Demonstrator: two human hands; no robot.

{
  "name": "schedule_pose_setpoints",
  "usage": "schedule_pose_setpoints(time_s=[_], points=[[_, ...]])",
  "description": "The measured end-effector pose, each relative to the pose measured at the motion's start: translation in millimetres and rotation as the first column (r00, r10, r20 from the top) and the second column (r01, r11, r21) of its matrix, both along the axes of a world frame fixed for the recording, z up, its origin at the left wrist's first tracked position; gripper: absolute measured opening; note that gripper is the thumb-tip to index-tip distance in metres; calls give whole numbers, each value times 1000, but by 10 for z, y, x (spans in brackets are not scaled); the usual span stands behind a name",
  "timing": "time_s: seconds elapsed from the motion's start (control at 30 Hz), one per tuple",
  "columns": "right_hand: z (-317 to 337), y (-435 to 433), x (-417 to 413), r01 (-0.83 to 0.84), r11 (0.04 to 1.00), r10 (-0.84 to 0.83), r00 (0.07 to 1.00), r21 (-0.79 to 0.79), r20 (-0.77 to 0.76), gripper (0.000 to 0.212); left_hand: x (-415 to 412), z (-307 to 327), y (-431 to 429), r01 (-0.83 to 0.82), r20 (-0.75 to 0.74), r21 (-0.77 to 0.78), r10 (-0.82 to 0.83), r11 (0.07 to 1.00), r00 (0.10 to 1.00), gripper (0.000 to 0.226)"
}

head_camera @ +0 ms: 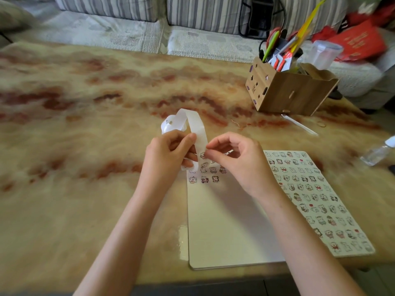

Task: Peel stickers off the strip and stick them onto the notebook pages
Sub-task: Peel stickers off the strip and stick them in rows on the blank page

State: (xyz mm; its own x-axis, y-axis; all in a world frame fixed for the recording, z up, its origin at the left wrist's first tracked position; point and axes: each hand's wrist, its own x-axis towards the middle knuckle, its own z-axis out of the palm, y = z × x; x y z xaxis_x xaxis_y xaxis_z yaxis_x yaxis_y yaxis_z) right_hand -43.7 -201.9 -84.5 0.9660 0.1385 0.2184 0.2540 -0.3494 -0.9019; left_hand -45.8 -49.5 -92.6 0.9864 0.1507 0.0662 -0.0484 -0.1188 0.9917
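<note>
I am holding the sticker strip (197, 129) up over the top of the open notebook (224, 227), which is lying on the table (85, 146); my left hand (168, 152) is gripping the strip with its fingers curled round it, the spent backing looping up and away behind; my right hand (237, 161) is pinching thumb against forefinger at the strip's near edge, though whether a sticker is already between them is too small to tell.

To do this well, I judge I am needing to keep the left hand taut on the backing and bend it back sharply so a sticker's corner is lifting by itself; then I am taking it by the very edge, so the glue is staying clean, and laying it next in the short rows of stickers (204, 179) on the left page, the right page (316, 201) being already covered.

As for writing: the stickers are showing little cartoon figures with no words I can read; the red bag (359, 43) on the sofa is carrying pale marks, too blurred to read; the wooden organiser box (288, 95) is showing cut-out shapes only.
</note>
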Motion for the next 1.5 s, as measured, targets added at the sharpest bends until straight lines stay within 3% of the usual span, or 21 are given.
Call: schedule_pose_setpoints(time_s=[0.13, 0.3, 1.03, 1.37, 1.5], points=[[-4, -8, 14, 18, 999, -18, 1000, 47, -4, 12, 14, -5, 6, 51, -8, -22, -51, 998, 999, 28], [-21, -8, 27, 18, 998, -20, 1000, 52, 23, 12, -11, -9, 5, 147, -18, 49, -147, 988, 989, 16], [-31, -13, 28, 3, 1000, -4, 999, 17, 48, 11, -10, 3, 6, 132, -32, 48, -130, 990, 991, 14], [-44, -5, 18, -14, 985, 30, 995, -174, 90, 7, -6, -24, 11, 97, -80, 7, -96, 995, 992, 17], [16, -19, -5, -25, 994, 31, 998, -106, 55, 13, -5, -26, 22, 48, -75, 10, -47, 999, 996, 19]])
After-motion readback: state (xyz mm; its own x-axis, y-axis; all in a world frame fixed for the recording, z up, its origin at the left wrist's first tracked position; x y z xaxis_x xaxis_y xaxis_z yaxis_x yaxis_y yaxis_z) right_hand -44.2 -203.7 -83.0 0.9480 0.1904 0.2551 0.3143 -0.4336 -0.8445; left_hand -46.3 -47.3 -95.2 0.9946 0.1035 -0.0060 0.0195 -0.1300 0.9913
